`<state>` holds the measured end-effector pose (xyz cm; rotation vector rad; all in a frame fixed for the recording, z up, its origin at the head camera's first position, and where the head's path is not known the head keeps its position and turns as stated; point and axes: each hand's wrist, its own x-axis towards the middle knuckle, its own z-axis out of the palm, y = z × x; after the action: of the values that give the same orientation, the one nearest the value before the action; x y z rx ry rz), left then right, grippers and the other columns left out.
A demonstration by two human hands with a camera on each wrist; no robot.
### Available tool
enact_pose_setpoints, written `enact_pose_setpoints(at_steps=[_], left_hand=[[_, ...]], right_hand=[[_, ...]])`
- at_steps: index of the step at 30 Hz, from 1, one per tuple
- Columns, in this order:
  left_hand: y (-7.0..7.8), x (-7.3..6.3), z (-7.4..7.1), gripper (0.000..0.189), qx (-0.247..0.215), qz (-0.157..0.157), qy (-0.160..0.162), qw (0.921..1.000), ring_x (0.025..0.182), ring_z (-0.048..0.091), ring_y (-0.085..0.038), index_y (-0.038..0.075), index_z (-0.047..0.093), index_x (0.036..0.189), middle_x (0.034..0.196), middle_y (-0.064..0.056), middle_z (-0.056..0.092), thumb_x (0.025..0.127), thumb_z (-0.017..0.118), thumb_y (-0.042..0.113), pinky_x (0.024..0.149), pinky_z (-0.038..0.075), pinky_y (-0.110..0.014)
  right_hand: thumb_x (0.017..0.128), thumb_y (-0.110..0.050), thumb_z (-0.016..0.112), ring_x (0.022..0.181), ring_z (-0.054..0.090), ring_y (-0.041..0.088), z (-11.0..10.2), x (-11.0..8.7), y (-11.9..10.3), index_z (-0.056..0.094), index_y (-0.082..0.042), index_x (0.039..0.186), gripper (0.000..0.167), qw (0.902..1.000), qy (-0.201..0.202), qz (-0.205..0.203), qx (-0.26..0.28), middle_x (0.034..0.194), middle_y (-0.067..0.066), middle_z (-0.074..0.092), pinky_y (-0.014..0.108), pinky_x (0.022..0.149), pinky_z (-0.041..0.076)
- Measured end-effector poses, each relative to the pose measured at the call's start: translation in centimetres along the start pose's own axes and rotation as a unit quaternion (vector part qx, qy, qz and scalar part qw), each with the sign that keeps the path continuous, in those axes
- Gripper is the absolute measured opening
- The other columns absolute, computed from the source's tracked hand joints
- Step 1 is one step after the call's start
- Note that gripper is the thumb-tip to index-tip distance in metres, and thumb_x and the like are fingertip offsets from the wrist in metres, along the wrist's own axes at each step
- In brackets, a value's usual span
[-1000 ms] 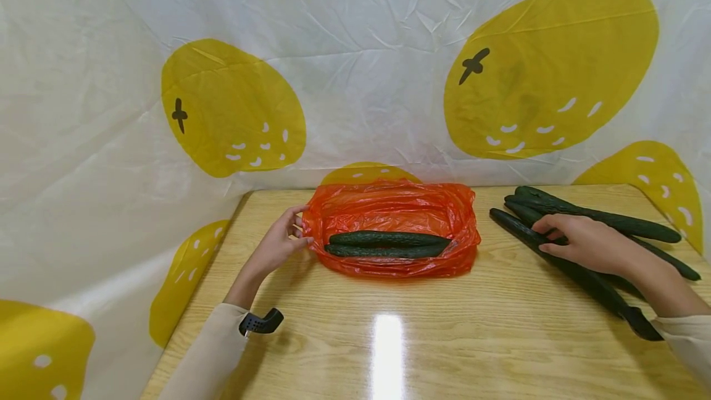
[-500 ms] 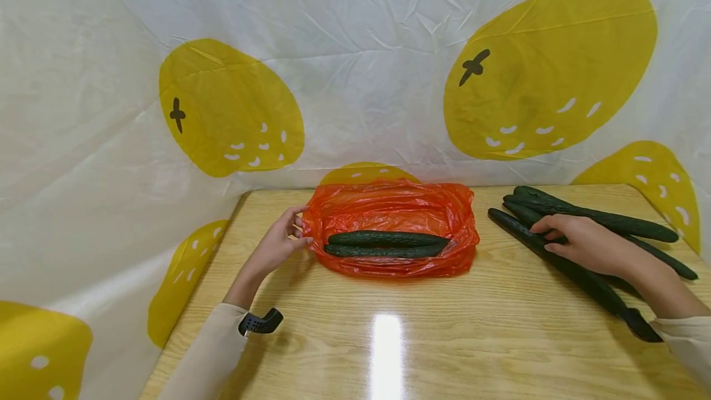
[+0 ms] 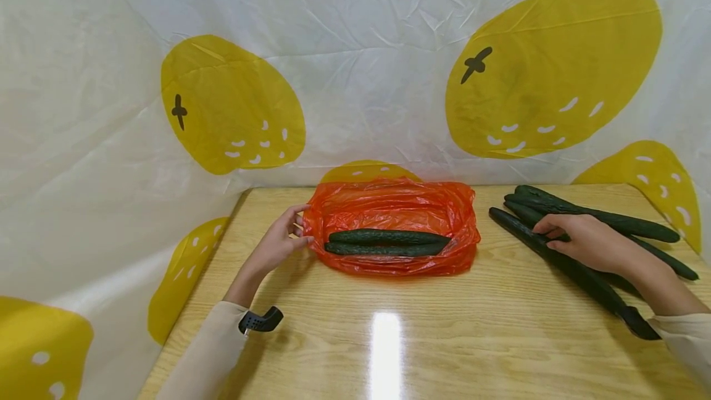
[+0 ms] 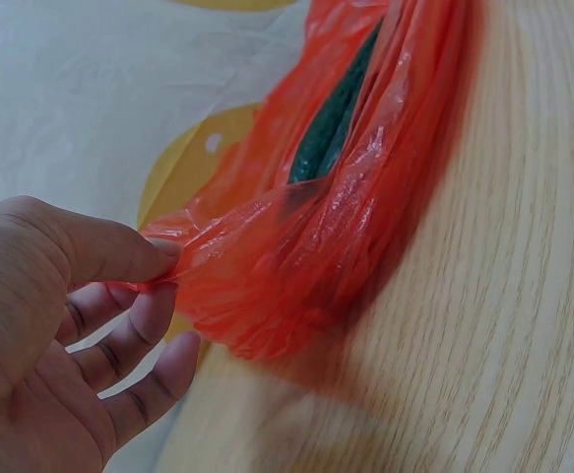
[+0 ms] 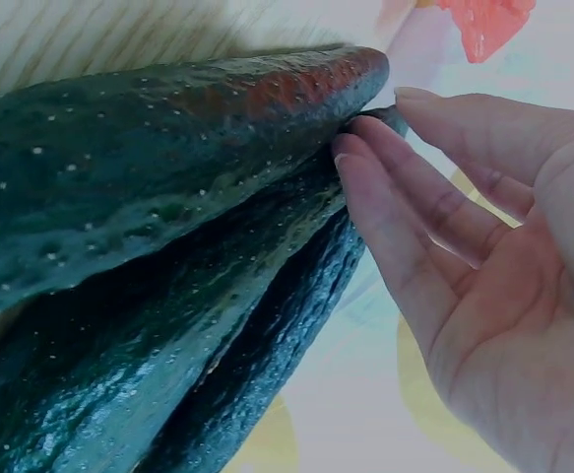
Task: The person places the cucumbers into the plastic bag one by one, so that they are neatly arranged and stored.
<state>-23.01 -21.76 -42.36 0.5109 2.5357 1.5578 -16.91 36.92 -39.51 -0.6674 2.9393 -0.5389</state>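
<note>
A red plastic bag lies at the back middle of the table, its mouth spread, with two cucumbers side by side in it. My left hand pinches the bag's left edge between thumb and forefinger; in the left wrist view the film bunches at the thumb. At the right, several long dark green cucumbers lie in a fanned pile. Over them is my right hand, its thumb and fingers apart. The right wrist view shows its fingertips right at the ends of the cucumbers.
The wooden table carries a bright light reflection near its front. A white cloth with yellow fruit prints hangs behind and to the left. A black strap sits on the left wrist.
The view shifts very slightly. Both hands, the bag and the cucumbers stay in place.
</note>
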Motion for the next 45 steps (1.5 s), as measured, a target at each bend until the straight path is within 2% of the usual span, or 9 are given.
enact_pose_setpoints(at_steps=[6,11,15,23,26,29,36,40,45], left_hand=[[-0.1,0.0,-0.1,0.067,0.001,-0.001,0.005,1.0,0.085,0.053,-0.023,0.006,0.045,0.148,0.105,-0.014,0.05,0.088,0.072,-0.007,0.065,0.05,-0.023],[-0.1,-0.1,-0.1,0.068,0.004,-0.005,0.004,1.0,0.086,0.054,-0.025,0.007,0.045,0.149,0.104,-0.014,0.051,0.089,0.073,-0.006,0.065,0.05,-0.024],[-0.2,-0.2,-0.1,0.067,0.003,-0.009,0.004,0.9999,0.086,0.054,-0.026,0.008,0.044,0.149,0.105,-0.013,0.05,0.089,0.072,-0.007,0.065,0.05,-0.024],[-0.1,-0.3,-0.2,0.068,0.005,-0.007,0.006,0.9999,0.086,0.053,-0.025,0.007,0.044,0.149,0.105,-0.014,0.05,0.088,0.072,-0.008,0.065,0.05,-0.024],[-0.1,-0.4,-0.2,0.069,0.008,-0.005,0.005,0.9999,0.085,0.053,-0.025,0.006,0.043,0.149,0.104,-0.014,0.05,0.088,0.072,-0.008,0.065,0.05,-0.024],[0.0,-0.4,-0.2,0.068,0.01,-0.002,0.005,0.9999,0.085,0.053,-0.025,0.006,0.044,0.149,0.104,-0.015,0.05,0.088,0.072,-0.008,0.065,0.049,-0.023],[-0.1,-0.5,-0.3,0.067,0.015,0.0,0.006,0.9999,0.084,0.053,-0.025,0.007,0.045,0.148,0.103,-0.014,0.05,0.089,0.072,-0.006,0.065,0.049,-0.024],[-0.1,-0.4,-0.3,0.067,0.017,0.0,0.005,0.9998,0.084,0.053,-0.023,0.007,0.045,0.149,0.103,-0.013,0.05,0.089,0.073,-0.006,0.065,0.049,-0.024],[-0.1,-0.3,-0.3,0.066,0.02,0.001,0.004,0.9998,0.085,0.053,-0.024,0.007,0.044,0.149,0.103,-0.013,0.05,0.09,0.072,-0.005,0.065,0.049,-0.024]], right_hand=[[0.09,0.0,0.073,0.093,0.071,0.026,-0.2,0.2,-0.1,0.068,-0.002,0.117,0.028,0.9999,-0.011,0.01,0.006,0.115,0.013,0.069,0.033,0.073,0.058],[0.087,0.004,0.074,0.096,0.07,0.032,0.1,0.3,0.0,0.065,0.002,0.118,0.032,0.9994,-0.021,0.014,0.023,0.116,0.02,0.065,0.04,0.075,0.058],[0.085,0.003,0.076,0.094,0.07,0.032,0.4,0.4,0.0,0.065,0.002,0.119,0.036,0.9997,-0.012,0.014,0.015,0.117,0.021,0.063,0.041,0.073,0.058],[0.088,0.003,0.072,0.086,0.069,0.02,0.7,0.9,-0.3,0.062,0.005,0.123,0.036,0.998,-0.017,0.027,0.054,0.114,0.021,0.066,0.029,0.065,0.056],[0.089,-0.002,0.074,0.083,0.066,0.015,0.9,1.1,-0.5,0.062,0.006,0.123,0.037,0.9967,-0.031,0.037,0.064,0.107,0.014,0.068,0.027,0.062,0.054],[0.089,-0.01,0.077,0.084,0.065,0.016,1.0,1.2,-0.6,0.063,0.004,0.121,0.038,0.9969,-0.04,0.044,0.052,0.101,0.007,0.069,0.03,0.063,0.054],[0.089,-0.033,0.078,0.085,0.065,0.015,1.2,1.3,-0.7,0.063,0.002,0.122,0.05,0.9947,-0.077,0.062,0.028,0.1,0.001,0.07,0.037,0.069,0.053],[0.087,-0.043,0.078,0.083,0.064,0.013,1.4,1.4,-0.8,0.062,0.004,0.125,0.062,0.9921,-0.105,0.062,0.026,0.098,0.0,0.07,0.038,0.069,0.054],[0.087,-0.041,0.078,0.085,0.066,0.017,1.4,1.4,-0.7,0.059,0.007,0.127,0.065,0.9903,-0.123,0.057,0.029,0.099,0.005,0.07,0.042,0.072,0.055]])
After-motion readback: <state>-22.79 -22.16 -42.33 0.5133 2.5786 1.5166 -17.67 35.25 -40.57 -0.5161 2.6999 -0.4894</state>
